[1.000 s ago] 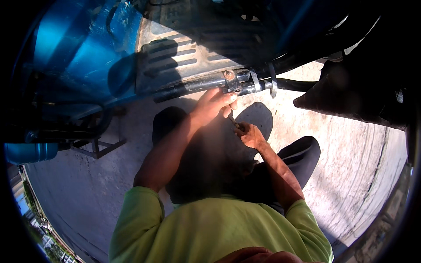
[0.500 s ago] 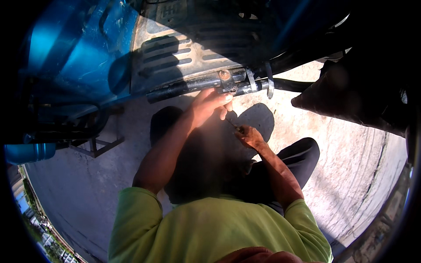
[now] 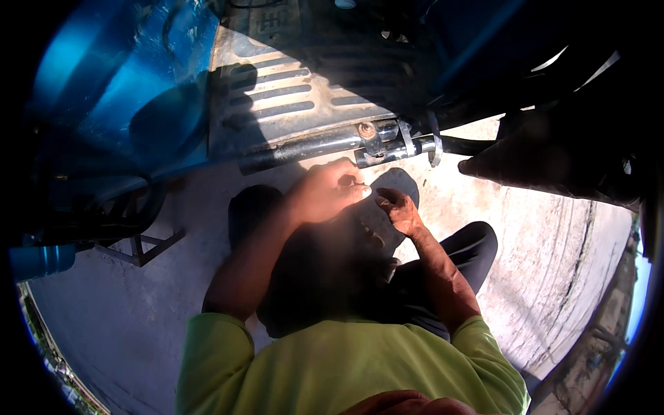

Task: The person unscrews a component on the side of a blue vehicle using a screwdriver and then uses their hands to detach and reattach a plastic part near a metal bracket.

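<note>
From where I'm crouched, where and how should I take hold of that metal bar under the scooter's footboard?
Probably take the metal bar on its bare dark stretch left of the bolted clamp, coming up from below. It lies nearly level, open underneath, while the ribbed footboard crowds it from above. Left hand is already just beneath it.

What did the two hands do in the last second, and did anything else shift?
The left hand came down off the grey metal bar under the blue vehicle and now meets the right hand just below it, fingertips together; whether they pinch something small is hidden. The bar, its clamp and the slotted metal footplate stayed put.
</note>
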`<action>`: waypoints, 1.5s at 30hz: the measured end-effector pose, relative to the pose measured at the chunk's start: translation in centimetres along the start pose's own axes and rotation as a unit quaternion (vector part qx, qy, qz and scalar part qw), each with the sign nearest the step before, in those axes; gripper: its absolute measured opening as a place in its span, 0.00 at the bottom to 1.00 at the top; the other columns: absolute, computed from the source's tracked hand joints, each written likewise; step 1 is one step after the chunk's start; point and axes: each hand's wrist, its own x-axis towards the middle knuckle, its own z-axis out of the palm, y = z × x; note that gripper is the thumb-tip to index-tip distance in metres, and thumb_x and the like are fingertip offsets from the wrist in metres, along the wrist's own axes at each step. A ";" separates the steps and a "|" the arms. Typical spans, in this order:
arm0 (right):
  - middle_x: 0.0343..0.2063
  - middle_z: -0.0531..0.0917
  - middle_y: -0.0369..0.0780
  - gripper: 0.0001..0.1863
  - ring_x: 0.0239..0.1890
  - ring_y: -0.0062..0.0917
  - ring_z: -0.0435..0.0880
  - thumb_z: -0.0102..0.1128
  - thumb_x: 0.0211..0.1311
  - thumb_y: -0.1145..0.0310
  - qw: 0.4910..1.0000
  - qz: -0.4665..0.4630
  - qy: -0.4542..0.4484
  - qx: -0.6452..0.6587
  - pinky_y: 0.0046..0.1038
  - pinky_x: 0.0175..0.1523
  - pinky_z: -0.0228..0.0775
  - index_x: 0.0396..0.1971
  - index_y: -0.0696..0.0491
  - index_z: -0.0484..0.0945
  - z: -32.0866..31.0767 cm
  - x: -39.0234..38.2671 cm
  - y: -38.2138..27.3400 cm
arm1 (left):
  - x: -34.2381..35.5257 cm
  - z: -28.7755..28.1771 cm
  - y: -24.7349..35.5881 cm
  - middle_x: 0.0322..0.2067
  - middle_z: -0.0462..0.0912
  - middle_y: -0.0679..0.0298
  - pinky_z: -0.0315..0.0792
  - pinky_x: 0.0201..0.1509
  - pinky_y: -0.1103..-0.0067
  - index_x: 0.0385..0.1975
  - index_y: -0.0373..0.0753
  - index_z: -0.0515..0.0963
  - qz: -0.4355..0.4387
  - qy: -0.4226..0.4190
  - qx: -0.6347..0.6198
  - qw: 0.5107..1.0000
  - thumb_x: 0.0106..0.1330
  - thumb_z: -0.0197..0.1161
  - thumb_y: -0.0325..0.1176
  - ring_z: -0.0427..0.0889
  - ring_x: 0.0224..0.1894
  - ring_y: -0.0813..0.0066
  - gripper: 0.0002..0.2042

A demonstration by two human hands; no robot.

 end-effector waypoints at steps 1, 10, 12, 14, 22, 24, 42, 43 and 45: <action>0.55 0.82 0.45 0.23 0.54 0.33 0.83 0.56 0.71 0.60 0.941 0.092 -0.009 0.324 0.34 0.58 0.73 0.61 0.55 0.75 -2.4 0.4 -4.9 | -0.6 -0.6 -0.5 0.25 0.79 0.67 0.71 0.33 0.81 0.44 0.34 0.79 0.030 0.016 0.057 0.998 0.67 0.68 0.39 0.75 0.25 0.81 0.15; 0.46 0.82 0.36 0.19 0.49 0.27 0.78 0.59 0.70 0.51 0.710 0.055 0.118 0.692 0.39 0.56 0.73 0.49 0.49 0.79 -11.4 3.3 -8.1 | -3.1 -1.2 2.3 0.23 0.78 0.66 0.70 0.30 0.79 0.43 0.34 0.77 0.127 -0.065 0.017 0.990 0.62 0.72 0.32 0.73 0.23 0.81 0.14; 0.46 0.83 0.37 0.17 0.49 0.27 0.79 0.60 0.70 0.55 0.720 0.053 0.114 0.683 0.34 0.58 0.72 0.49 0.50 0.81 -11.5 3.9 -8.6 | -3.2 -1.2 2.2 0.22 0.78 0.66 0.69 0.30 0.80 0.43 0.34 0.77 0.152 -0.069 0.014 0.986 0.62 0.72 0.31 0.73 0.23 0.81 0.14; 0.47 0.83 0.37 0.16 0.50 0.26 0.79 0.60 0.71 0.57 0.727 0.008 0.073 0.683 0.30 0.59 0.71 0.50 0.52 0.80 -11.9 4.6 -8.6 | -3.5 -1.6 1.9 0.23 0.78 0.66 0.69 0.30 0.81 0.43 0.35 0.77 0.156 -0.068 0.010 0.985 0.62 0.72 0.30 0.74 0.24 0.81 0.14; 0.55 0.80 0.41 0.22 0.52 0.25 0.79 0.57 0.72 0.60 0.928 -0.088 0.203 0.299 0.27 0.55 0.74 0.60 0.57 0.74 -11.8 7.1 -4.8 | -5.7 -1.4 3.4 0.36 0.81 0.62 0.76 0.38 0.79 0.45 0.36 0.79 0.157 -0.003 0.110 0.981 0.57 0.75 0.30 0.81 0.34 0.75 0.17; 0.56 0.79 0.43 0.22 0.51 0.26 0.79 0.56 0.73 0.59 0.952 -0.107 0.259 0.124 0.27 0.53 0.75 0.58 0.57 0.75 -11.6 8.3 -4.2 | -4.8 -1.9 5.6 0.39 0.81 0.60 0.78 0.42 0.76 0.46 0.35 0.79 0.190 0.023 0.195 0.962 0.55 0.76 0.30 0.84 0.38 0.71 0.19; 0.46 0.86 0.44 0.14 0.51 0.41 0.81 0.51 0.68 0.63 0.809 -0.383 0.334 -0.296 0.38 0.63 0.68 0.40 0.50 0.86 -11.9 9.1 -7.0 | 6.8 7.7 6.7 0.42 0.77 0.52 0.74 0.53 0.62 0.46 0.36 0.78 0.352 0.327 0.579 0.659 0.44 0.82 0.49 0.79 0.46 0.52 0.33; 0.47 0.86 0.45 0.15 0.53 0.40 0.80 0.50 0.69 0.61 0.834 -0.367 0.329 -0.247 0.37 0.64 0.67 0.42 0.49 0.86 -11.9 9.2 -7.3 | 7.1 7.9 6.7 0.43 0.77 0.52 0.74 0.53 0.62 0.46 0.36 0.78 0.349 0.336 0.581 0.654 0.45 0.82 0.49 0.79 0.46 0.52 0.32; 0.47 0.86 0.45 0.15 0.53 0.40 0.80 0.50 0.70 0.61 0.846 -0.334 0.322 -0.262 0.37 0.63 0.67 0.44 0.48 0.86 -11.7 8.4 -7.2 | 7.4 8.3 6.6 0.44 0.78 0.52 0.74 0.54 0.62 0.47 0.36 0.78 0.330 0.341 0.579 0.664 0.46 0.81 0.49 0.80 0.47 0.52 0.32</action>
